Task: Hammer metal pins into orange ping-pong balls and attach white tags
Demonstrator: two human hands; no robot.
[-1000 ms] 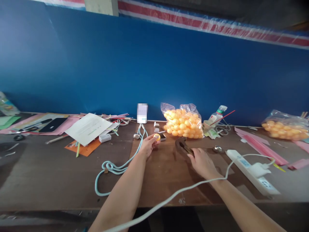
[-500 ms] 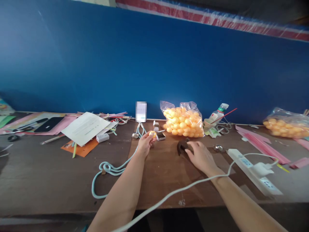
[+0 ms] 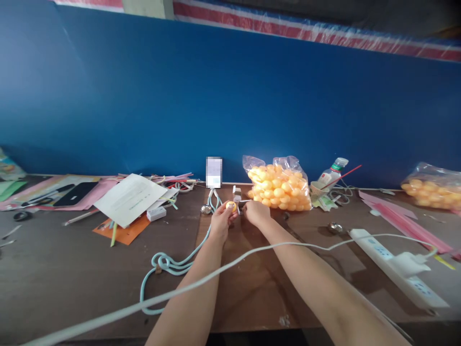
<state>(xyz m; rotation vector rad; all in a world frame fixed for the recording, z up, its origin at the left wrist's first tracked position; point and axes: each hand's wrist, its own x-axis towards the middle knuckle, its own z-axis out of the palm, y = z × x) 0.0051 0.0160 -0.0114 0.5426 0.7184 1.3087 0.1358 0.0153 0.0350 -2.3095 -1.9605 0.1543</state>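
Note:
My left hand [image 3: 220, 222] pinches a small orange ball [image 3: 231, 206] with darker marks on its face. Close on its right, my right hand [image 3: 258, 213] has its fingers curled together, over or beside a small open box that it mostly hides. What those fingers hold, if anything, I cannot make out. Behind the hands stands a small white box [image 3: 236, 193]. A clear bag of orange balls [image 3: 277, 186] lies just beyond my right hand. A shiny metal piece [image 3: 206, 209] rests left of my left hand.
A white cable [image 3: 230, 263] crosses over both forearms towards a power strip [image 3: 396, 269] on the right. Light blue cord [image 3: 169, 262] loops on the table at left. A phone [image 3: 214, 172] leans on the blue wall. Papers [image 3: 131, 199] and a bottle [image 3: 334, 170] stand further out.
My right hand has left the dark brown object on the table and moved left and away from me, beside my left hand. The left hand keeps the orange ball. The view has shifted slightly.

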